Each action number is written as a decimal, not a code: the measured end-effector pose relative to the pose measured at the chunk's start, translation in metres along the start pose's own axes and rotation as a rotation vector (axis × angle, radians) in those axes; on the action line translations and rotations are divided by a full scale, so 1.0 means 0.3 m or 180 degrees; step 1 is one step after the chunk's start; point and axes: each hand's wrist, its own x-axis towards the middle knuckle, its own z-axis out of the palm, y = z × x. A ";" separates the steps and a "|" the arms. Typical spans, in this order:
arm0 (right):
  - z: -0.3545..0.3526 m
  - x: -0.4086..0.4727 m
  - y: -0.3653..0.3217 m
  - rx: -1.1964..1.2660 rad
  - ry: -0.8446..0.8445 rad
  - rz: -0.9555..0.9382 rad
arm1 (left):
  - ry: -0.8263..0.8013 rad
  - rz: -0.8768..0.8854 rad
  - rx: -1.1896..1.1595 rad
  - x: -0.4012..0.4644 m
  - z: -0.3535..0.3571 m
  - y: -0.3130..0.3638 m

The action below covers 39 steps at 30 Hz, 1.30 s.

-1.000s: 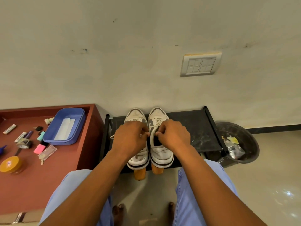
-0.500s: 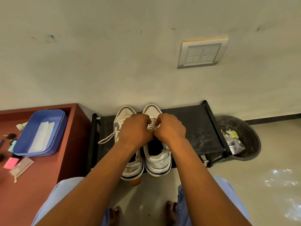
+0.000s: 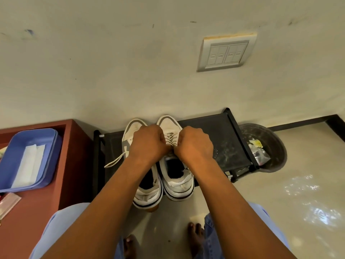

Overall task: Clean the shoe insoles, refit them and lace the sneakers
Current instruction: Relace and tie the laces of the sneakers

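Sitting side by side on the black shoe rack (image 3: 220, 135), toes toward the wall, two white and grey sneakers are hanging their heels over the rack's front edge. The left sneaker (image 3: 147, 191) is lying near the rack's left end, and a loose lace end (image 3: 115, 161) is trailing off its side toward the rack's left edge. The right sneaker (image 3: 177, 182) is touching it, with its dark opening showing. The left hand (image 3: 148, 144) and the right hand (image 3: 194, 144) are both curling over the right sneaker's laces (image 3: 170, 138), knuckles up, fingers closed as though pinching lace; the fingertips are hidden, so what each is gripping cannot be told for certain. A red-brown table (image 3: 74, 165) is standing against the rack's left side, carrying a blue tray (image 3: 46, 146) with white paper (image 3: 29, 165) in it. A dark bin (image 3: 276, 146) is sitting just past the rack's right end. A switch plate (image 3: 226, 52) is showing on the wall above.
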 end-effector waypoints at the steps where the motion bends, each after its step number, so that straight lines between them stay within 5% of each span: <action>1: -0.004 -0.002 0.009 0.0051 0.0052 0.0024 | 0.0046 0.0036 0.0038 0.001 0.000 -0.004; 14: -0.019 0.046 0.081 0.0676 0.0110 0.0595 | 0.0040 -0.0511 0.0128 0.006 -0.014 -0.043; 20: -0.041 0.093 0.103 0.0949 -0.0409 0.0642 | -0.0146 -0.0438 -0.0455 -0.007 -0.024 -0.038; 25: -0.051 0.112 0.128 0.1260 -0.0907 0.0441 | -0.0183 -0.0374 -0.0931 0.005 -0.024 -0.034; 39: -0.039 0.192 0.138 0.1324 -0.1126 0.0008 | -0.0463 -0.0379 -0.1327 0.029 -0.005 -0.059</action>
